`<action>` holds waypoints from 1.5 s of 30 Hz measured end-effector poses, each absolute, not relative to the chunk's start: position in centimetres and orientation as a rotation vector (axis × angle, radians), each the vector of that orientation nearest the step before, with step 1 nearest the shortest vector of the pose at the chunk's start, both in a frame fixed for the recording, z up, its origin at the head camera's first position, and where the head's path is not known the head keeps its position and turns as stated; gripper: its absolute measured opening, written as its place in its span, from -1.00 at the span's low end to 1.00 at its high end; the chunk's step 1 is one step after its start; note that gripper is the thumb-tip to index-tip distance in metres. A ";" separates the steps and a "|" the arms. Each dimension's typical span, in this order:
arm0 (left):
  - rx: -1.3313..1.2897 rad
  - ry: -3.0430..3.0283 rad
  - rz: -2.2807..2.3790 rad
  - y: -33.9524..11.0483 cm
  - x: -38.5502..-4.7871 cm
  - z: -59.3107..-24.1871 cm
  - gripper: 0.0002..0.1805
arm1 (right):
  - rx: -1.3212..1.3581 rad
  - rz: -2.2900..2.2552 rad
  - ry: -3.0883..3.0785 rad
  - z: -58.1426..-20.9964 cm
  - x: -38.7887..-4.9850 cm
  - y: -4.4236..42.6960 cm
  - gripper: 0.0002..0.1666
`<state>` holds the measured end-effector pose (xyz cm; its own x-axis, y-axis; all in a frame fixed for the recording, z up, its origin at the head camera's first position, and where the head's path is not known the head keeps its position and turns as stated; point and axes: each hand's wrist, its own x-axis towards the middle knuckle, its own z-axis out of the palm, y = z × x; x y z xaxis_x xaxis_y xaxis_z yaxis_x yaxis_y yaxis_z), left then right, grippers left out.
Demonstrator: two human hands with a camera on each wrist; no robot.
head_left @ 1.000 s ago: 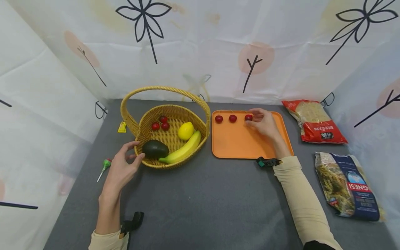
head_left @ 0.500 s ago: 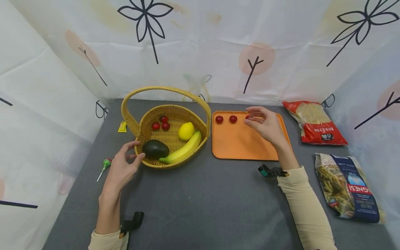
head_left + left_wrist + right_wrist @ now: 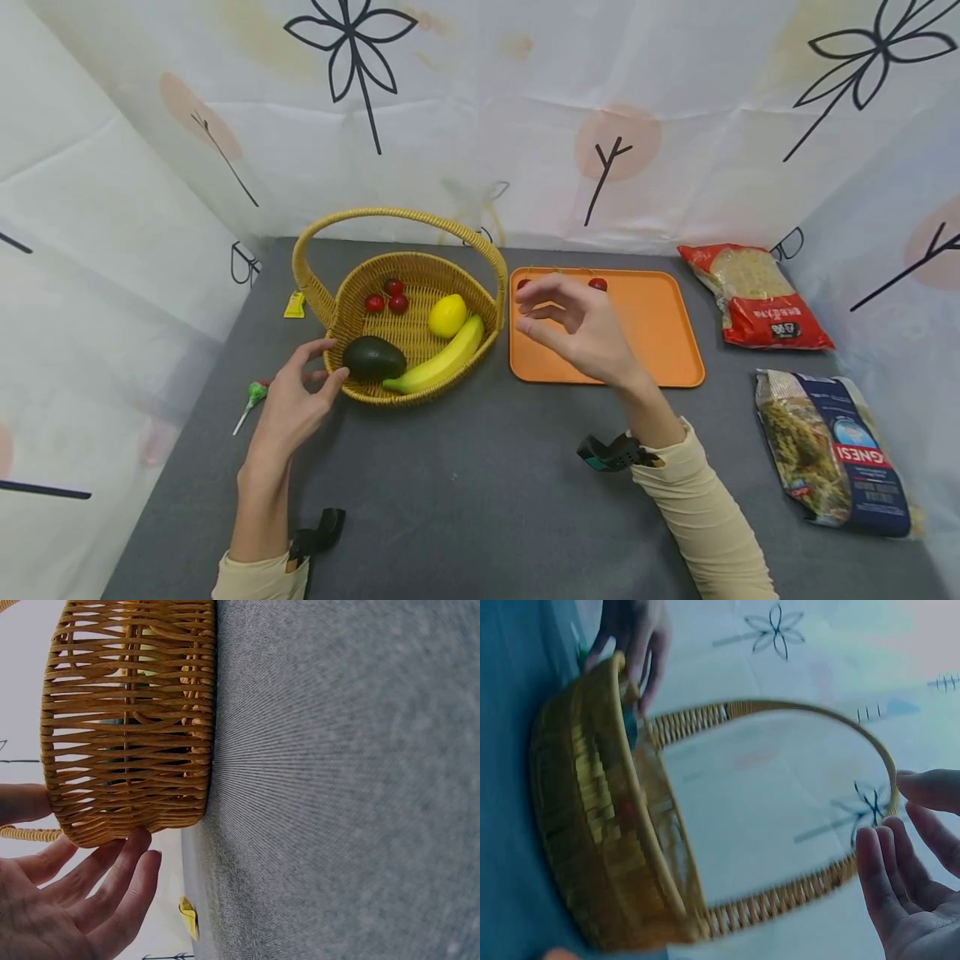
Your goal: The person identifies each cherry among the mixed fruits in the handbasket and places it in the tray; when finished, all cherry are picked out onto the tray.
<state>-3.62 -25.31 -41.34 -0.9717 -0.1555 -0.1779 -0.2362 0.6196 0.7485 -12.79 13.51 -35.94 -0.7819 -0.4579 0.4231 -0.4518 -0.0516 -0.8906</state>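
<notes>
I have a printed white cloth hanging behind the grey tabletop. On that tabletop, toward the back, sits the yellow wicker basket, handle up, just left of the orange tray. Right of the tray I see a pasta bag marked GNESI, with a red-and-clear packet behind it. The left hand grasps the basket's left rim, fingers against the outer wall. The right hand hangs above the tray's left part, its fingers loosely curved, apart from the thumb and released. Inside the basket I see the banana along the front right, the avocado at the front left near the left hand, and the lemon behind the banana. A green-and-red lollipop and a small yellow piece lie left of the basket. Three small red fruits cluster at the basket's back. I make out two cherries along the tray's back edge, though the right hand may be hiding more.
</notes>
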 end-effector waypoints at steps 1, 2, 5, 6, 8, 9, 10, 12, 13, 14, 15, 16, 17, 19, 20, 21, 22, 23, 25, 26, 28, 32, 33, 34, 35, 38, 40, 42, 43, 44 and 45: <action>-0.332 2.739 1.288 -25.3 -3.6 -41.3 -0.32 | -1.060 -2.014 2.129 -36.0 -12.6 12.7 -0.61; -0.330 2.739 1.288 -25.3 -3.6 -41.3 -0.32 | -1.075 -2.005 2.097 -36.0 -12.5 12.0 -0.62; -0.328 2.737 1.292 -25.3 -3.7 -41.3 -0.31 | -1.079 -1.947 2.060 -36.4 -12.7 9.5 -0.62; -0.327 2.738 1.291 -25.3 -3.7 -41.3 -0.31 | -1.072 -1.922 2.063 -36.5 -12.8 8.8 -0.62; -0.328 2.738 1.290 -25.2 -3.7 -41.3 -0.31 | -1.038 -1.871 2.075 -36.8 -13.2 7.3 -0.62; -0.328 2.737 1.291 -25.2 -3.7 -41.3 -0.31 | -1.022 -1.844 2.080 -36.9 -13.5 6.6 -0.62; -0.329 2.738 1.290 -25.2 -3.7 -41.4 -0.31 | -1.004 -1.823 2.080 -37.0 -13.8 5.9 -0.62; -0.331 2.737 1.287 -25.2 -3.7 -41.4 -0.31 | -0.965 -1.793 2.070 -37.3 -14.5 4.5 -0.62; -0.331 2.735 1.286 -25.2 -3.7 -41.4 -0.31 | -0.946 -1.783 2.066 -37.5 -14.9 3.9 -0.63; -0.332 2.734 1.286 -25.2 -3.7 -41.4 -0.31 | -0.932 -1.772 2.066 -37.7 -15.2 3.3 -0.64; -0.333 2.732 1.285 -25.1 -3.7 -41.4 -0.31 | -0.918 -1.757 2.070 -37.9 -15.6 2.7 -0.64; -0.336 2.730 1.284 -25.1 -3.7 -41.4 -0.30 | -0.908 -1.742 2.079 -38.0 -16.0 2.1 -0.64; -0.338 2.728 1.283 -25.1 -3.7 -41.4 -0.30 | -0.903 -1.724 2.093 -38.2 -16.3 1.5 -0.64; -0.341 2.727 1.281 -25.1 -3.7 -41.4 -0.30 | -0.900 -1.680 2.128 -38.4 -17.1 0.3 -0.65; -0.343 2.727 1.281 -25.1 -3.7 -41.4 -0.30 | -0.894 -1.661 2.139 -38.6 -17.4 -0.3 -0.65; -0.343 2.727 1.281 -25.1 -3.7 -41.4 -0.30 | -0.886 -1.646 2.142 -38.7 -17.7 -0.9 -0.65; -0.344 2.727 1.281 -25.1 -3.7 -41.4 -0.30 | -0.876 -1.631 2.143 -38.8 -18.0 -1.4 -0.65; -0.343 2.727 1.281 -25.1 -3.7 -41.4 -0.30 | -0.866 -1.617 2.140 -39.0 -18.4 -1.9 -0.65; -0.343 2.727 1.282 -25.1 -3.7 -41.4 -0.30 | -0.838 -1.592 2.124 -39.3 -18.9 -2.9 -0.61; -0.342 2.728 1.283 -25.1 -3.7 -41.4 -0.30 | -0.829 -1.577 2.118 -39.4 -19.2 -3.4 -0.59; -0.338 2.734 1.283 -25.1 -3.6 -41.4 -0.30 | -0.824 -1.533 2.124 -39.7 -19.7 -4.3 -0.53; -0.327 2.745 1.286 -25.2 -3.6 -41.4 -0.31 | -0.807 -1.459 2.157 -40.4 -20.4 -5.9 -0.44; -0.326 2.746 1.287 -25.2 -3.5 -41.4 -0.31 | -0.794 -1.442 2.162 -40.5 -20.5 -6.2 -0.43; -0.325 2.745 1.288 -25.2 -3.5 -41.4 -0.30 | -0.778 -1.426 2.170 -40.6 -20.6 -6.5 -0.42; -0.326 2.744 1.286 -25.2 -3.5 -41.4 -0.30 | -0.760 -1.407 2.180 -40.8 -20.7 -6.7 -0.42; -0.331 2.744 1.285 -25.2 -3.5 -41.3 -0.30 | -0.723 -1.339 2.192 -41.1 -20.8 -7.5 -0.38; -0.334 2.745 1.281 -25.3 -3.6 -41.3 -0.30 | -0.724 -1.288 2.198 -41.2 -20.9 -7.8 -0.35; -0.336 2.748 1.281 -25.3 -3.6 -41.3 -0.30 | -0.727 -1.253 2.184 -41.2 -20.9 -8.1 -0.33; -0.335 2.749 1.281 -25.2 -3.6 -41.3 -0.30 | -0.726 -1.240 2.181 -41.2 -20.9 -8.2 -0.32; -0.333 2.750 1.282 -25.2 -3.6 -41.3 -0.30 | -0.725 -1.227 2.174 -41.1 -21.0 -8.3 -0.31; -0.330 2.751 1.281 -25.2 -3.6 -41.3 -0.30 | -0.724 -1.222 2.171 -41.1 -21.0 -8.3 -0.31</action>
